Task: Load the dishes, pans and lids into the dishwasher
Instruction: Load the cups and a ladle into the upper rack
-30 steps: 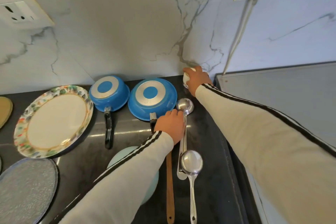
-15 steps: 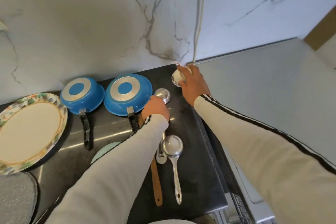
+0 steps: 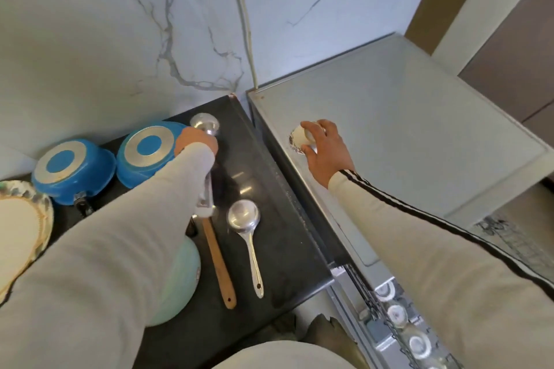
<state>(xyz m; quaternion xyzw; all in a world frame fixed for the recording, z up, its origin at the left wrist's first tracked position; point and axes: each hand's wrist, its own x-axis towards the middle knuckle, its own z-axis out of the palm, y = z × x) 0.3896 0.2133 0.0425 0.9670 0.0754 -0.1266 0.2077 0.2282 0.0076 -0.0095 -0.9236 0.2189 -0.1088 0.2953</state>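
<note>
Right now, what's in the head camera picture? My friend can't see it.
The person's right hand holds a small patterned cup over the grey appliance top, while the left hand holds a steel ladle on the black counter beside two upturned blue pans.

Two blue pans [image 3: 73,169] [image 3: 148,150], two ladles [image 3: 242,216] [image 3: 205,124], one spatula [image 3: 217,260], one cup [image 3: 299,138], one plate [image 3: 18,228]

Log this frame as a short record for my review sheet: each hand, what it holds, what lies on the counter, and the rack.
left hand: grips far ladle by its handle
right hand: holds small cup over grey appliance top; contact unclear
counter: left blue pan and right blue pan upside down, near ladle, wooden spatula, patterned plate
rack: holds white crockery
</note>
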